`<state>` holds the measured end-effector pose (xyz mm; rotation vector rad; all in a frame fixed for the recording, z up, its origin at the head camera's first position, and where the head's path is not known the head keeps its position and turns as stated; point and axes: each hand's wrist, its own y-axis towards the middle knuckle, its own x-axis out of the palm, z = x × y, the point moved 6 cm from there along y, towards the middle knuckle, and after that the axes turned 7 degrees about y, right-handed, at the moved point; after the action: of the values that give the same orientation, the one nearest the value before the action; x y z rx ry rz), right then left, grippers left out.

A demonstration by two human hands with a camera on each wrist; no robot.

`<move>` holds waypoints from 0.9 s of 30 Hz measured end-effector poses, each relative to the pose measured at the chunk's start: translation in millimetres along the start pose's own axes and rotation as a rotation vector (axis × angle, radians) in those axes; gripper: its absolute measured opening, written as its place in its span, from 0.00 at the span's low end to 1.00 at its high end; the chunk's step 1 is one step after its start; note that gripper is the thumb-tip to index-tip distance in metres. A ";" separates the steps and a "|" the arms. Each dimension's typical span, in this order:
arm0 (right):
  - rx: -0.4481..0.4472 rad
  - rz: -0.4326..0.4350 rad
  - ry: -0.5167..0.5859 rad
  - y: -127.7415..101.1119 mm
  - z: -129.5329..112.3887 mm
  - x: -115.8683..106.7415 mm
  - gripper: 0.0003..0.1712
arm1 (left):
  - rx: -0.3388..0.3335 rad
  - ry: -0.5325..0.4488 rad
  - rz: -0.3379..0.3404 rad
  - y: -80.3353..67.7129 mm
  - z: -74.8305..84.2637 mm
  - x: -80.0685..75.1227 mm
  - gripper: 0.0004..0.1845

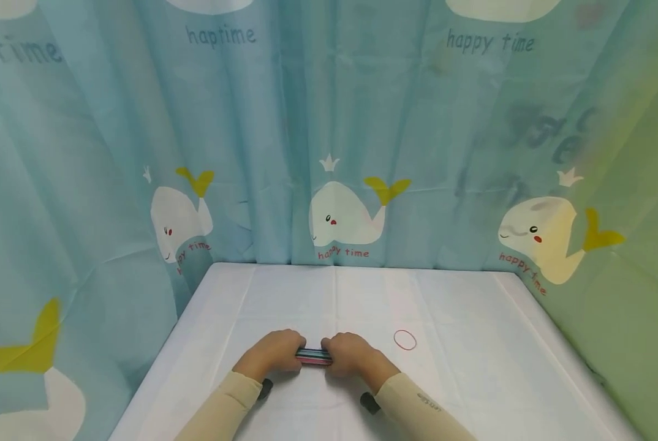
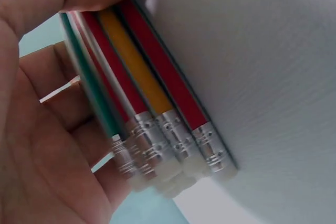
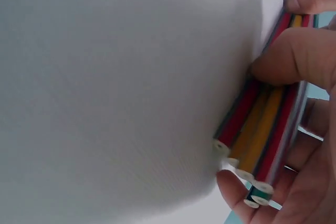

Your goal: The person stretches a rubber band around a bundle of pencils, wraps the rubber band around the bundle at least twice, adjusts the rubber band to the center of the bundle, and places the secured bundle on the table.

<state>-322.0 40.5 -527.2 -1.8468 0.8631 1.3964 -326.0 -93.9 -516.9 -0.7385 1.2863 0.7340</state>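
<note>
Blue curtains [image 1: 263, 141] printed with white whales hang behind and beside a desk [image 1: 472, 380] covered in white cloth, where a bundle of pencils [image 1: 313, 356] lies flat near the front edge, about midway between the left and right edges. The left hand [image 1: 271, 353] curls around the eraser end of the bundle and the right hand [image 1: 351, 354] curls around the unsharpened end, both pressing the red, yellow and green pencils together against the cloth. A red rubber band [image 1: 405, 340] lies loose on the desk just beyond and to the right of the right hand, apart from it.
</note>
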 end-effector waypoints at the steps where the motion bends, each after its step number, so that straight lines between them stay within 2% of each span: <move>1: -0.004 -0.001 -0.005 0.6 -0.6 1.4 0.12 | 0.001 0.003 -0.003 -0.3 -0.6 0.9 0.10; 9: 0.014 -0.022 -0.047 -0.2 -2.1 6.5 0.10 | 0.043 0.020 0.012 -2.4 1.2 3.8 0.12; 15: 0.026 -0.035 -0.006 -2.5 -3.3 10.0 0.09 | 0.015 0.008 0.021 -8.3 5.0 3.5 0.10; 20: 0.016 -0.008 -0.016 -6.2 -5.5 6.1 0.09 | 0.052 0.061 0.090 -8.3 6.8 5.0 0.10; 27: 0.009 0.074 -0.060 -8.9 -5.3 -5.7 0.08 | 0.117 0.223 0.203 -3.0 14.3 -0.1 0.11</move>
<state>-313.0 41.9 -519.5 -1.7727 0.9140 1.4833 -315.6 -84.0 -514.8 -0.6131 1.6110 0.7466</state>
